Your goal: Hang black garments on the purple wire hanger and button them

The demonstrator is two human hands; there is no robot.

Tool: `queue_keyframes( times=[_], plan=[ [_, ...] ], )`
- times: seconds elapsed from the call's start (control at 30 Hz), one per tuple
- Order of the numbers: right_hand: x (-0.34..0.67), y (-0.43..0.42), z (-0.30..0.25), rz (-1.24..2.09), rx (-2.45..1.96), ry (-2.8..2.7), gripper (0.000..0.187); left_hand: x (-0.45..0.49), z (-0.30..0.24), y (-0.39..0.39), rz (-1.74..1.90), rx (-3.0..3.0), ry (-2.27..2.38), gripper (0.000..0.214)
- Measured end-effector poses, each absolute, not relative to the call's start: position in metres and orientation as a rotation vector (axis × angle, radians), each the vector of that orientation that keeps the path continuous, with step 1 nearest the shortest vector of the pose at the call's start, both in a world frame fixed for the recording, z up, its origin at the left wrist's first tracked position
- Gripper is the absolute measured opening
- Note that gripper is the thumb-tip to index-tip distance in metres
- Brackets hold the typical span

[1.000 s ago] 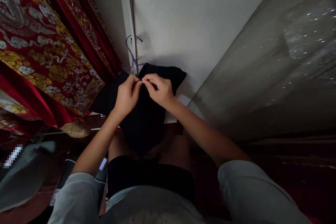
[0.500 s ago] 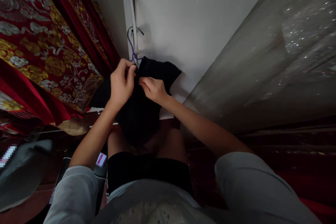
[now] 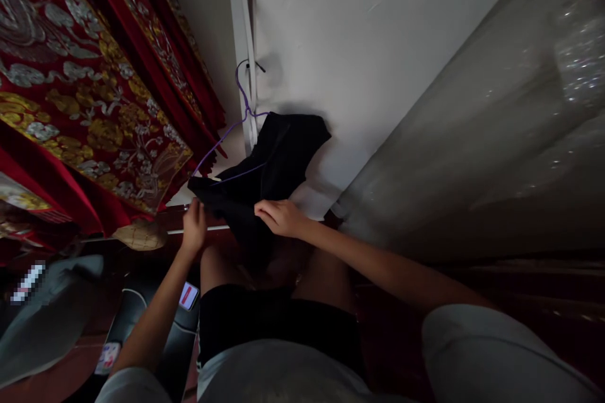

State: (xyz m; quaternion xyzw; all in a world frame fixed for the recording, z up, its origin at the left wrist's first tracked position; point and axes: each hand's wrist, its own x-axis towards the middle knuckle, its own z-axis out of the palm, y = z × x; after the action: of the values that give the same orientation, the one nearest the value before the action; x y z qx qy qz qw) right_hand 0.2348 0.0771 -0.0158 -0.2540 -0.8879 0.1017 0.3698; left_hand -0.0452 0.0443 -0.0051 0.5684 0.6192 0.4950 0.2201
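A black garment (image 3: 278, 151) hangs on a purple wire hanger (image 3: 243, 97) hooked at the edge of a white door frame. My left hand (image 3: 193, 227) is closed on the garment's lower left edge, pulling it outward. My right hand (image 3: 278, 217) grips the lower middle of the same black cloth with fingers curled. Part of the hanger's purple wire shows bare across the left side of the garment.
Red drapes with gold and silver embroidery (image 3: 70, 75) hang at the left. A white wall (image 3: 354, 31) stands behind and a shiny grey panel (image 3: 496, 126) at the right. My legs in black shorts (image 3: 265, 321) are below; a dark bag (image 3: 155, 327) lies lower left.
Both hands dropped from the garment's collar near the hanger hook to its lower edge. The left side of the garment is now pulled out and down, baring the hanger wire.
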Motion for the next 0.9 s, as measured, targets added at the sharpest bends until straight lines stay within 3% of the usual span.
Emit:
queue_keyframes(
  times=[0.13, 0.3, 0.33, 0.47, 0.53, 0.6, 0.77, 0.9],
  plan=[
    [0.238, 0.088, -0.012, 0.368, -0.746, -2.24, 0.016, -0.038, 0.007, 0.042, 0.978, 1.95, 1.603, 0.014],
    [0.242, 0.092, -0.012, 0.625, -0.878, -2.203, 0.011, 0.0, 0.041, 0.036, 1.039, 1.972, 1.361, 0.029],
    [0.242, 0.091, -0.011, 0.719, -0.846, -2.193, 0.014, 0.011, 0.047, 0.033, 1.106, 1.931, 1.321, 0.029],
    [0.232, 0.076, -0.002, 1.094, -0.656, -2.098, 0.056, 0.052, 0.067, 0.026, 1.335, 1.968, 1.132, 0.026],
    [0.223, 0.066, 0.008, 1.161, -0.699, -1.983, 0.046, 0.064, 0.074, 0.03, 1.418, 2.067, 1.091, 0.024],
    [0.218, 0.058, 0.023, 1.138, -0.763, -1.93, 0.029, 0.068, 0.072, 0.036, 1.437, 2.078, 1.084, 0.027],
    [0.234, 0.064, 0.068, 0.835, -0.742, -2.3, 0.025, 0.04, 0.031, 0.033, 0.901, 1.892, 1.068, 0.06],
    [0.248, 0.107, 0.07, 0.552, -0.86, -2.137, 0.04, -0.004, 0.003, 0.009, 0.526, 2.03, 1.251, 0.04]
  ],
)
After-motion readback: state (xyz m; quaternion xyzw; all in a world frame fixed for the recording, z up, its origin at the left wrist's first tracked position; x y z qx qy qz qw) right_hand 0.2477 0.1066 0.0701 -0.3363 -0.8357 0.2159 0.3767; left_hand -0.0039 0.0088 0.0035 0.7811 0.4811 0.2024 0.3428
